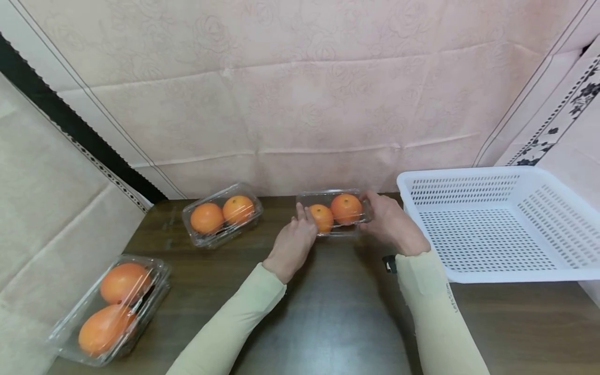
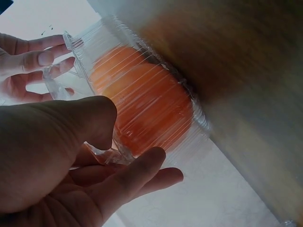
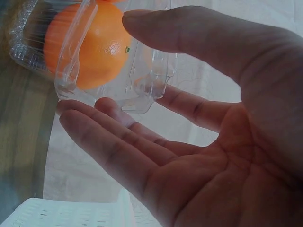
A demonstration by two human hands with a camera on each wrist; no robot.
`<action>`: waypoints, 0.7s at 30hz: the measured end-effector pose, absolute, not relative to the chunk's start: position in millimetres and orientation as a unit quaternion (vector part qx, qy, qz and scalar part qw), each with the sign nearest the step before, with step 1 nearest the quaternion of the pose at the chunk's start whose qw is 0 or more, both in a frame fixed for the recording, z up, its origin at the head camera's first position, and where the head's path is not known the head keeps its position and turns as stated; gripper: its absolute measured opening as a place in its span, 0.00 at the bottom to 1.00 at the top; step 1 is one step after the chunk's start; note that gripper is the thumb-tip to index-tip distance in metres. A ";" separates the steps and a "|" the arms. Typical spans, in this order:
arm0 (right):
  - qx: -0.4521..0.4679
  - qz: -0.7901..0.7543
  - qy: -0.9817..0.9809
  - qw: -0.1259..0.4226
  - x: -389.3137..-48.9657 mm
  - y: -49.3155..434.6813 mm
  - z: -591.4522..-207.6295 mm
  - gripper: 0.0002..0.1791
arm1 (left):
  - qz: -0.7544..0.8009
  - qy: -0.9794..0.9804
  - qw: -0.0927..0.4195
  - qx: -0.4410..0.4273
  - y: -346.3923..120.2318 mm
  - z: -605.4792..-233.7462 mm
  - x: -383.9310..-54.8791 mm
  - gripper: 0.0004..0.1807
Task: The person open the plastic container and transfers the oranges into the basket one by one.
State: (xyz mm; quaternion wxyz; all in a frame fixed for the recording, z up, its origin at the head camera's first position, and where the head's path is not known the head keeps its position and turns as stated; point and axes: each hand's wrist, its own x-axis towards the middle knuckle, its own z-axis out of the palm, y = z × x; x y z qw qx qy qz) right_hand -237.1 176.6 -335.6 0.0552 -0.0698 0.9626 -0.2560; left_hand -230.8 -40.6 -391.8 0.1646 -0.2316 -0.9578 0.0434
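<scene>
A clear plastic clamshell box [image 1: 344, 233] with two oranges [image 1: 346, 209] lies at the back middle of the dark table. My left hand [image 1: 294, 244] holds its left end, the thumb at the rim and the fingers along the side. At the other end my right hand [image 1: 391, 221] grips the corner between thumb and fingers. The left wrist view shows the ribbed plastic [image 2: 142, 94] over the oranges, with the right hand [image 2: 31, 66] beyond. An orange [image 3: 102, 52] shows through the plastic in the right wrist view. Whether the lid is fastened cannot be seen.
Another clear box [image 1: 222, 216] with two oranges stands left of my left hand. A third box [image 1: 112, 310], holding two larger orange fruits, sits at the front left. A white perforated basket [image 1: 487, 234] stands to the right. Pale cloth [image 1: 304, 104] hangs behind the table [image 1: 328, 312].
</scene>
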 end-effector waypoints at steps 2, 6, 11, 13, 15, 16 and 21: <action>-0.072 -0.256 0.962 0.053 -236.3 176.3 -335.2 0.33 | 0.046 -0.958 0.164 -0.228 -39.9 -391.9 -230.4 0.22; -0.071 -0.257 0.962 0.054 -235.5 175.7 -334.5 0.34 | 0.047 -0.958 0.169 -0.226 -39.4 -392.3 -229.9 0.21; -0.073 -0.255 0.963 0.052 -235.4 176.4 -334.2 0.33 | 0.059 -0.955 0.181 -0.227 -39.1 -394.2 -228.5 0.22; -0.076 -0.253 0.963 0.049 -235.0 176.7 -334.0 0.33 | 0.067 -0.953 0.188 -0.228 -38.9 -395.2 -227.8 0.22; -0.078 -0.251 0.964 0.046 -234.3 177.2 -333.5 0.33 | 0.074 -0.951 0.194 -0.229 -38.2 -395.7 -226.9 0.22; -0.079 -0.249 0.964 0.045 -234.0 177.5 -333.3 0.32 | 0.077 -0.950 0.198 -0.229 -37.8 -395.9 -226.5 0.22; -0.085 -0.247 0.964 0.041 -233.2 180.1 -332.9 0.32 | 0.076 -0.947 0.211 -0.231 -36.1 -395.9 -226.0 0.21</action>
